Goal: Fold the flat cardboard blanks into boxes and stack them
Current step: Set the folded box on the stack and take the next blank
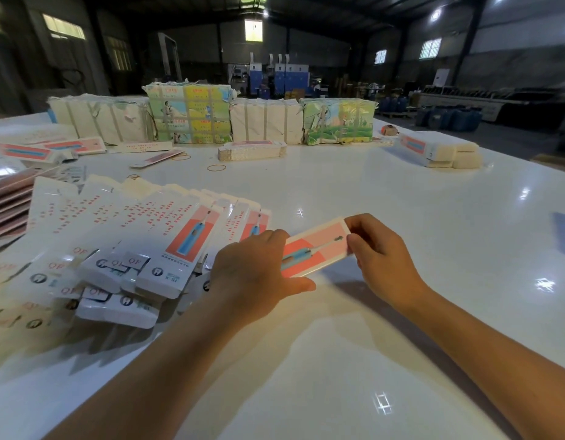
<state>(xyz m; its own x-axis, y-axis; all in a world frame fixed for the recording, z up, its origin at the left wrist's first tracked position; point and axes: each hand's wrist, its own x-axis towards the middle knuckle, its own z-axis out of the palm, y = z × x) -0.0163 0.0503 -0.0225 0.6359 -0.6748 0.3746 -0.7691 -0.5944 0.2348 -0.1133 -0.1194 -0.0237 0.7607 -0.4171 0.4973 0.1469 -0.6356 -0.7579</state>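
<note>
Both hands, left [259,268] and right [381,249], grip one toothbrush box [316,247] by its ends just above the worktop [401,198], likely closing its flaps. Flat blanks [122,236] fanned beside left hand, within reach.

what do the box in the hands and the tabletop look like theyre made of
The box held between the left hand and right hand looks like thin printed card: pale cut edges, pink toothbrush artwork, a slight sheen suggesting a coated face. The table looks like a hard glossy white surface, since it mirrors the ceiling lights; laminate or painted board, can't tell.
</note>
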